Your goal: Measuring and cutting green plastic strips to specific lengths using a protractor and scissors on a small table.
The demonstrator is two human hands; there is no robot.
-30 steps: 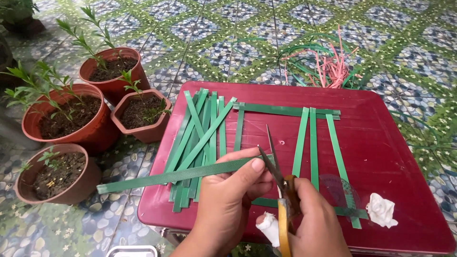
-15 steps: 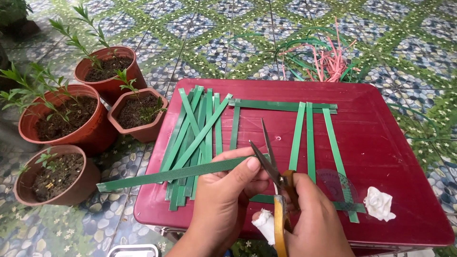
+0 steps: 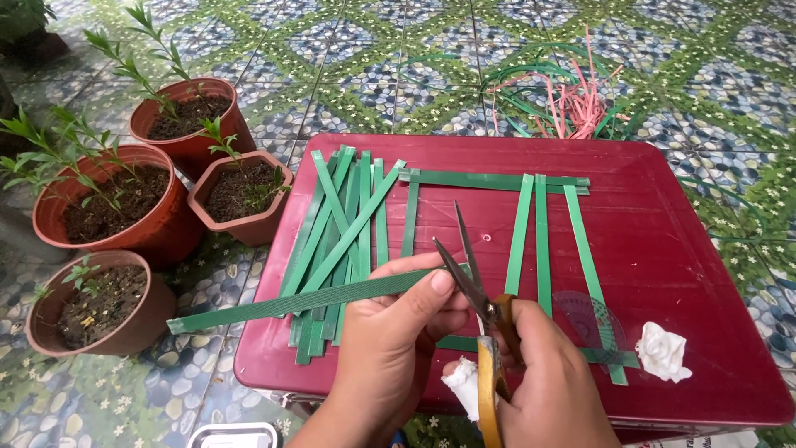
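My left hand [image 3: 390, 340] pinches one end of a long green plastic strip [image 3: 298, 300] that runs out leftward past the edge of a dark red tray [image 3: 663, 249]. My right hand [image 3: 551, 382] grips yellow-handled scissors [image 3: 474, 286], blades parted and pointing up beside the strip's held end. A small white wad is tucked under that hand. A bundle of green strips [image 3: 344, 224] lies on the tray's left half. Several more strips [image 3: 539, 224] lie laid out as a frame on the right.
Several terracotta pots with small plants [image 3: 124, 199] stand on the patterned tile floor left of the tray. A tangle of pink and green strips [image 3: 572, 95] lies beyond the tray. A crumpled white paper [image 3: 663, 353] and a clear protractor [image 3: 593, 319] rest on the tray.
The scissor blades have spread wider and sit closer to the end of the strip. My left hand has kept hold of the strip with little movement.
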